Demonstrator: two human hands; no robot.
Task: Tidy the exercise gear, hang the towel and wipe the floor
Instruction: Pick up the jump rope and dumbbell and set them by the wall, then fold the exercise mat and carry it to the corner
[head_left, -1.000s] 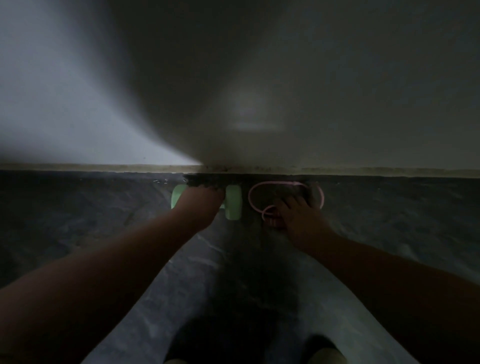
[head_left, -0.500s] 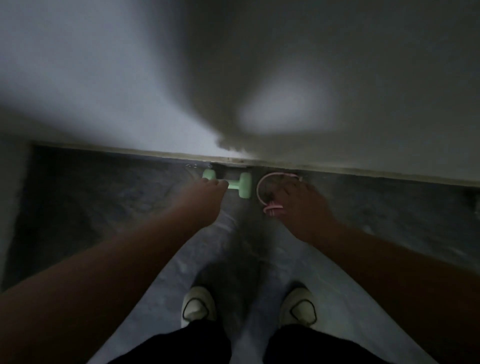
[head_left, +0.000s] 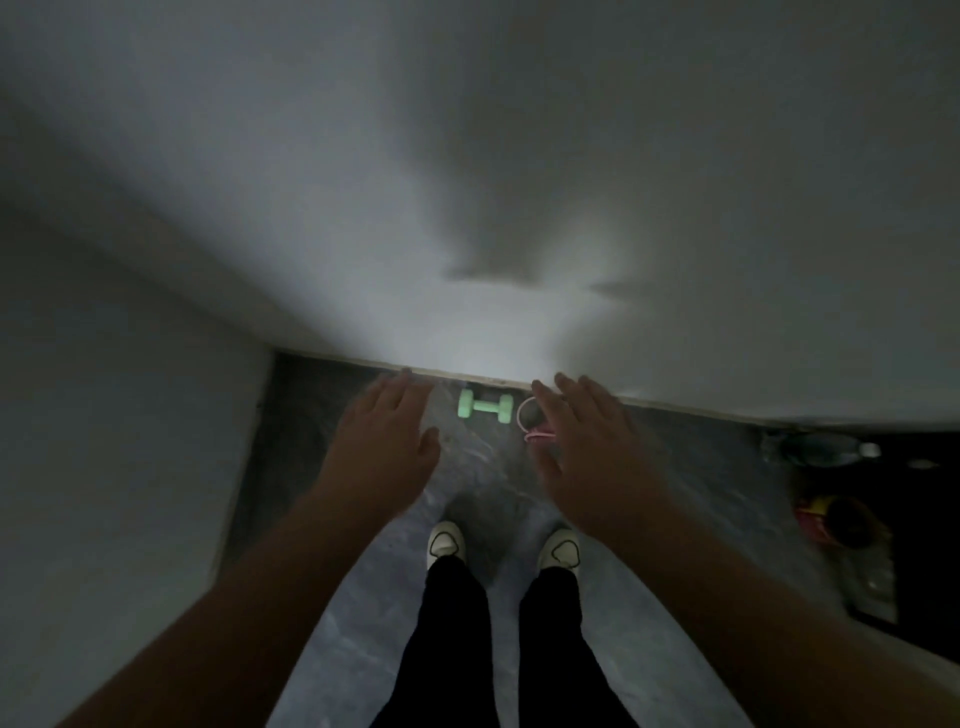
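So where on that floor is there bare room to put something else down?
Bare floor lies between the left wall and the shoes, and left of the dumbbell. It is crowded along the wall where the dumbbell and the pink band lie, and at the dark right edge with its clutter.

The right hand (head_left: 592, 457) covers the right part of the pink resistance band (head_left: 529, 423), so only its left curve and a bunched end show. Both forearms run out past the bottom edge. At the dim right side, a pale bottle-like shape (head_left: 826, 451) and a red and yellow object (head_left: 826, 519) are too dark and blurred to identify. The 2 hands show motion blur at the fingertips (head_left: 400, 379).
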